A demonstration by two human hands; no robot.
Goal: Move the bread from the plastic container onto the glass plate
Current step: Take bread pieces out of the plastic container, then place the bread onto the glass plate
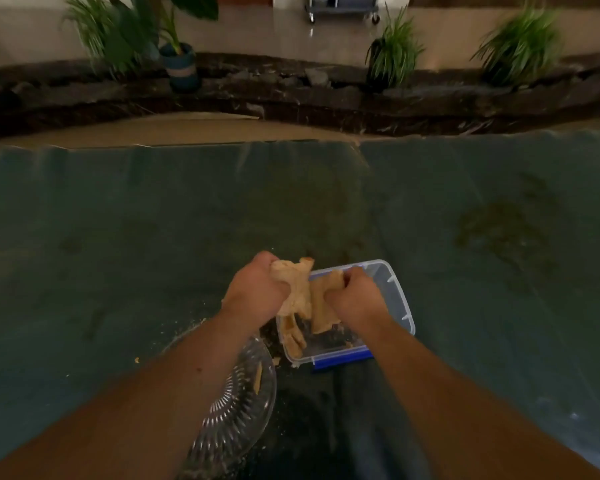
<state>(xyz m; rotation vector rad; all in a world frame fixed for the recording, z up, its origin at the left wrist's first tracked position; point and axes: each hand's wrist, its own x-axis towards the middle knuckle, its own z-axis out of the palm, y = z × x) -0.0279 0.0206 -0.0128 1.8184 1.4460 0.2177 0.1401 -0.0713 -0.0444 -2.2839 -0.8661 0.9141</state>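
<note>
Fingers of the left hand (257, 289) and right hand (355, 294) are closed around soft bread (297, 289), held above the plastic container (400, 306). The glass plate (243, 393) sits just beside it, under the left forearm. Squeezed bread may tear or shed crumbs; the forearm could knock the plate. Dark green cloth (118, 237) covers the surface; potted plants (179, 60) line a dim room.

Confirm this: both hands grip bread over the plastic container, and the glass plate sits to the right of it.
Wrong side. The head view shows the glass plate left of the plastic container. The left hand and right hand do grip bread over it.
</note>
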